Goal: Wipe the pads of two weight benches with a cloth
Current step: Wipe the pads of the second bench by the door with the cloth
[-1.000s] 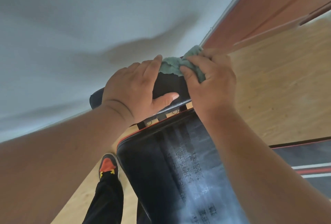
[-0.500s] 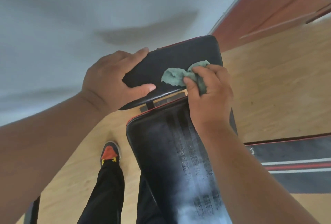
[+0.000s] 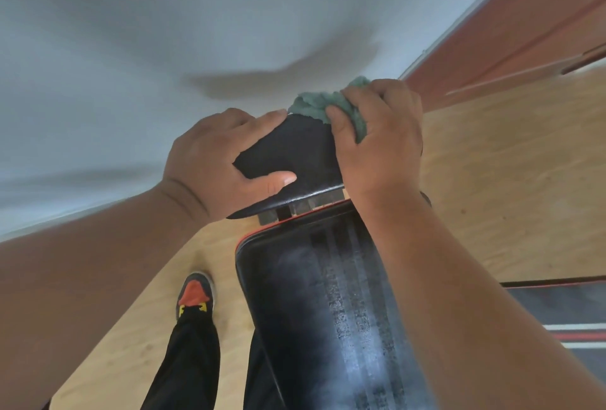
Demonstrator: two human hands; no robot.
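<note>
Long black vinyl back pad [image 3: 328,311]: glossy, streaked. Short black seat pad [image 3: 295,153] beyond it, across hinge gap. Left hand [image 3: 216,163] clamps seat pad's left edge; right hand [image 3: 380,144] bunches crumpled green cloth [image 3: 314,104] at far edge. Risk: wadded cloth, little contact, likely missed patches.

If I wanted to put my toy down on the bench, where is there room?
The long pad near you is bare between the right arm and the leg beside it. The small pad is crowded: the left hand grips its side, and the right hand presses a green cloth on its far edge. The wooden floor right of the bench is bare too.
</note>
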